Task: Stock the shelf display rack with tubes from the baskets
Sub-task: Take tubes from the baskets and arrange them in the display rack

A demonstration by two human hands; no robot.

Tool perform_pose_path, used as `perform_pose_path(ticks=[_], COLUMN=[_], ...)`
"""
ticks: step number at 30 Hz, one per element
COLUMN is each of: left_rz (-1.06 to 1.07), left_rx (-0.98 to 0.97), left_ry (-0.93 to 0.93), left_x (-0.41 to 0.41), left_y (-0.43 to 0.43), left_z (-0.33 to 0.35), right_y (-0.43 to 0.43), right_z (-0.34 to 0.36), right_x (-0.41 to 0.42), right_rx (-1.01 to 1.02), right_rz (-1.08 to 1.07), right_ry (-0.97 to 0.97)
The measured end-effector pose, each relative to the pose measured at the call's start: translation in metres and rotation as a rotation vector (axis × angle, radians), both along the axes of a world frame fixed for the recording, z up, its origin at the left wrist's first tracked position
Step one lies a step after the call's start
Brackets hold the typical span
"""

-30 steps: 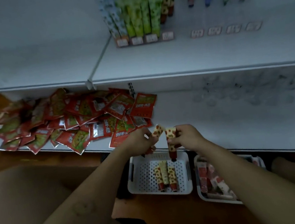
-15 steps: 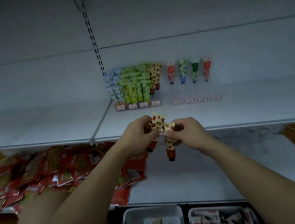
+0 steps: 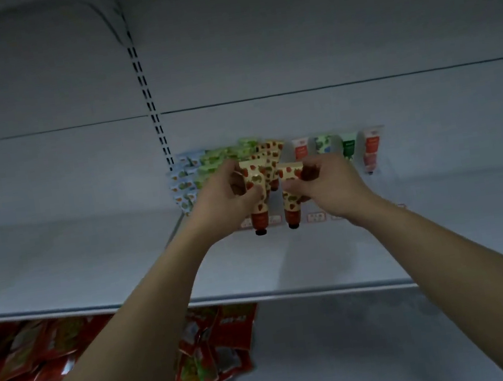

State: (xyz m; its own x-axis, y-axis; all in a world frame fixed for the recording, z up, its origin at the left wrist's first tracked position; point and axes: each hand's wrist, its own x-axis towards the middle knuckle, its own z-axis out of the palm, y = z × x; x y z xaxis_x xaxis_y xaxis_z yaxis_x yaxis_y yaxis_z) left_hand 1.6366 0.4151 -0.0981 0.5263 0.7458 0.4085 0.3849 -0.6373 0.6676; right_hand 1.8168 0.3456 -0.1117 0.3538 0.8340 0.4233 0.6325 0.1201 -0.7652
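Observation:
My left hand (image 3: 224,199) grips a cream tube with a strawberry print and a red cap end (image 3: 256,194), held cap down. My right hand (image 3: 329,187) pinches a second strawberry-print tube (image 3: 291,199) the same way, right beside the first. Both are raised in front of the display rack (image 3: 239,159) at the back of the white shelf (image 3: 92,261), where rows of blue, green and strawberry-print tubes hang. Further right hang single tubes: a red one (image 3: 301,148), a blue-green one (image 3: 323,144), a green one (image 3: 349,146) and a pink-red one (image 3: 371,149). The baskets are out of view.
Red snack packets (image 3: 208,351) are piled on the lower shelf at the left and centre. A slotted upright strip (image 3: 145,85) runs up the back wall. Small price labels (image 3: 315,217) sit below the rack.
Both hands have risen from the basket up to the rack, carrying one tube each. The view has tilted upward, so the baskets have dropped out of sight.

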Motion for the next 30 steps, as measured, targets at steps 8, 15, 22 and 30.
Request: perform_pose_path(ticks=[8, 15, 22, 30], left_rz=[0.033, -0.008, -0.166, -0.096], left_rx=[0.189, 0.101, 0.006, -0.074], left_ry=[-0.040, -0.121, -0.204, -0.082], left_x=[0.023, 0.033, 0.039, 0.041], left_y=[0.054, 0.084, 0.087, 0.096], left_z=[0.013, 0.004, 0.006, -0.006], right_y=[0.065, 0.108, 0.113, 0.118], right_z=[0.005, -0.025, -0.019, -0.032], right_x=[0.037, 0.038, 0.053, 0.043], right_rx=[0.163, 0.120, 0.163, 0.131], right_rz=[-0.186, -0.148, -0.170, -0.189], right_ry=[-0.178, 0.135, 0.207, 0.211])
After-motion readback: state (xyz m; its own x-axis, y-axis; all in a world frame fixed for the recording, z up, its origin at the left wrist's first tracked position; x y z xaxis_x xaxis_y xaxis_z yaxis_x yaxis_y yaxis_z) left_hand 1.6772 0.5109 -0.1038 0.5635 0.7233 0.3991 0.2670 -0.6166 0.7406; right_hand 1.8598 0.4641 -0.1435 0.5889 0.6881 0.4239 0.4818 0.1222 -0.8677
